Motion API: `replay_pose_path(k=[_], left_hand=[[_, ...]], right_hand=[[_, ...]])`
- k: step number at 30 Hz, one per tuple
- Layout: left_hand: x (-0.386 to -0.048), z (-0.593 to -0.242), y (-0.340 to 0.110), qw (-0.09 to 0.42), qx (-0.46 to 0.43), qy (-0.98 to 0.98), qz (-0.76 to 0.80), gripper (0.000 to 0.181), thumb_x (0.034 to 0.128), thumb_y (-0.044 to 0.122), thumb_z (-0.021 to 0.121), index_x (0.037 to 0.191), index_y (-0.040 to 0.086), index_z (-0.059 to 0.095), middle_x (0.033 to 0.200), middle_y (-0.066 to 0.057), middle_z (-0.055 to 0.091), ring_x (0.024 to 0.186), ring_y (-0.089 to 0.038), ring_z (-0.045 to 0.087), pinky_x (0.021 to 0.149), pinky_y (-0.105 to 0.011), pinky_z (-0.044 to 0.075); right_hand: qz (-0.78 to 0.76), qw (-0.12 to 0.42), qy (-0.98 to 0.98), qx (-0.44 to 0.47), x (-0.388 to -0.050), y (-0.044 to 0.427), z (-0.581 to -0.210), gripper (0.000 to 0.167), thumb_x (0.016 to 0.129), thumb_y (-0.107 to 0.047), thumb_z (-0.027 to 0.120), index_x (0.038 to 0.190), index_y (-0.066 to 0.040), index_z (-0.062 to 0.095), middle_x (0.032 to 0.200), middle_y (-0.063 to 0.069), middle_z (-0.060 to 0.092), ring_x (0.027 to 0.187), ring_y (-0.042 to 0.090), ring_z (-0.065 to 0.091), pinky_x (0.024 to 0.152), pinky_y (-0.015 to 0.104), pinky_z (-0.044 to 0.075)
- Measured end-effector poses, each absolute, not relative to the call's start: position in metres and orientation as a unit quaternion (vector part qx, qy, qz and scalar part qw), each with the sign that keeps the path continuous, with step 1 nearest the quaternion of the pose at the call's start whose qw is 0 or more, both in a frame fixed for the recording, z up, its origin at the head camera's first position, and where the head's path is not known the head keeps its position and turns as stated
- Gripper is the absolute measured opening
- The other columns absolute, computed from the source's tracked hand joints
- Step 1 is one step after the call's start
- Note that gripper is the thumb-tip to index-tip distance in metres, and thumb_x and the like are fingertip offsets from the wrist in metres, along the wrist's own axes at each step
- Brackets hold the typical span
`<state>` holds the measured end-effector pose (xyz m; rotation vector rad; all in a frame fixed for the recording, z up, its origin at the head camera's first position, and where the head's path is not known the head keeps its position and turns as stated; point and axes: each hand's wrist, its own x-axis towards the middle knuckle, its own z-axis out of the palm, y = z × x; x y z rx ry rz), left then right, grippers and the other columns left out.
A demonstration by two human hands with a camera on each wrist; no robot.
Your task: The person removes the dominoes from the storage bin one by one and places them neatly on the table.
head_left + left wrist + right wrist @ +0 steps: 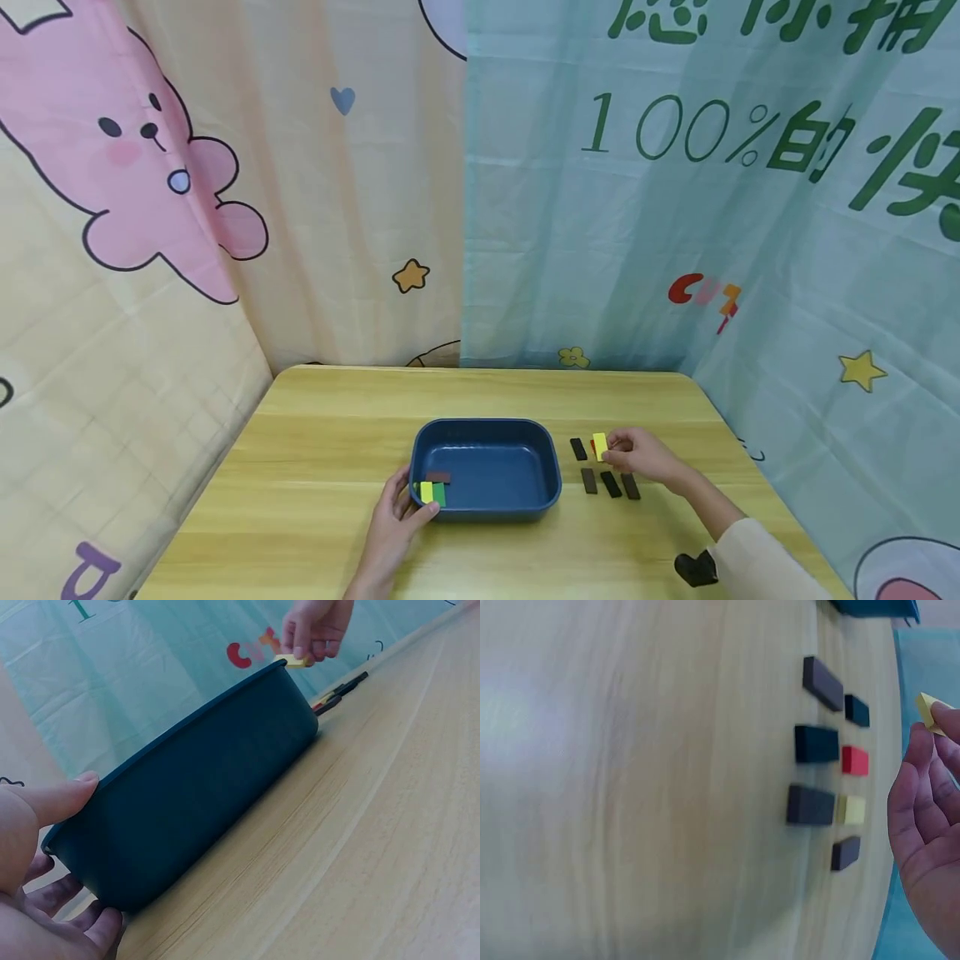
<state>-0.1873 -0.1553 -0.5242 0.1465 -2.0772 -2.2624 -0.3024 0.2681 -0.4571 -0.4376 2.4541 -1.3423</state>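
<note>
R sleeve (768, 562) cut off; R hand (643, 455) pinches yellow blk (600, 445), part hidden; L hand (395, 521) grips blue bin (498, 475)

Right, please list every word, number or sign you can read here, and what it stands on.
"100%的": green print on the blue curtain.
Green characters above it: cut off at the top, unread.
Large green character, lower right: cut off, unread.
"C": red, lower on that curtain; letters after it too blurred.
Purple letter, cream curtain: unclear.
Tray, blocks: no text visible.

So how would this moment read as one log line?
left hand: grips blue tray | right hand: pinches yellow block | red block: on table
</note>
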Motion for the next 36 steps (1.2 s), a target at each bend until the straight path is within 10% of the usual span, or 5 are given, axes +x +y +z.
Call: replay_pose_path(k=[36], left_hand=[[-0.189, -0.521, -0.16, 0.02, 0.055, -0.68, -0.731, 0.08, 0.0929, 0.006, 0.077, 0.159, 0.003, 0.032, 0.163, -0.023, 0.03, 0.147, -0.046, 0.032, 0.114, -0.046, 0.042]], right_hand=[[-0.364, 0.12, 0.923, -0.02, -0.271, 0.332, -0.488, 0.017, 0.088, -0.007, 0.079, 0.088, -0.004, 0.062, 0.066, 0.005, 0.06, 0.06, 0.018, 0.059, 0.054, 0.031, 0.054]])
